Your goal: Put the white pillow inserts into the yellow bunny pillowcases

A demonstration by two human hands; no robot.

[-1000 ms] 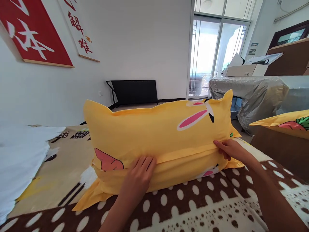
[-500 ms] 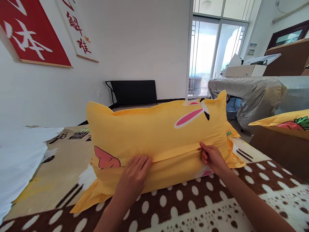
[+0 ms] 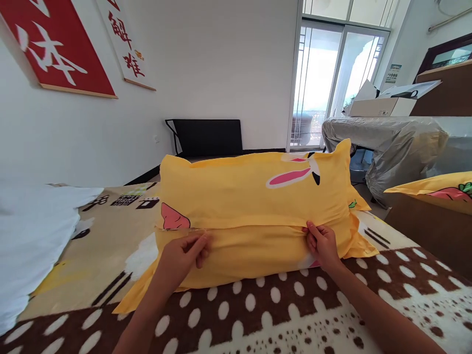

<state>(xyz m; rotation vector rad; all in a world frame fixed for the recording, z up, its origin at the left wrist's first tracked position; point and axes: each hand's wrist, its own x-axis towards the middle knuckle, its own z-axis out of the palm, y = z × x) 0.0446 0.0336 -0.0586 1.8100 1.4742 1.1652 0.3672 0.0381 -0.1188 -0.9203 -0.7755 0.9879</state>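
A yellow pillow (image 3: 236, 191) with rabbit-ear and carrot prints stands on its long side in front of me. A seam-like flap edge runs lengthwise across its face. My left hand (image 3: 182, 253) is at the left part of this edge, thumb and fingers pinched together on the pillowcase cloth. Toward the right end, my right hand (image 3: 323, 243) pinches the same edge between thumb and curled fingers. The case's loose corners stick out at both ends.
Beneath the pillow lies a brown and beige patterned blanket (image 3: 265, 322). White cloth (image 3: 40, 236) covers its left side. At right, another yellow pillow (image 3: 435, 189) rests on a cardboard box (image 3: 424, 228). Behind are a black folding frame (image 3: 208, 137) and a plastic-covered table (image 3: 383, 132).
My left hand has shifted left and turned from lying on the pillow to a pinch. The pillow's left end has moved inward and the flap edge sits straighter. My right hand keeps its pinch.
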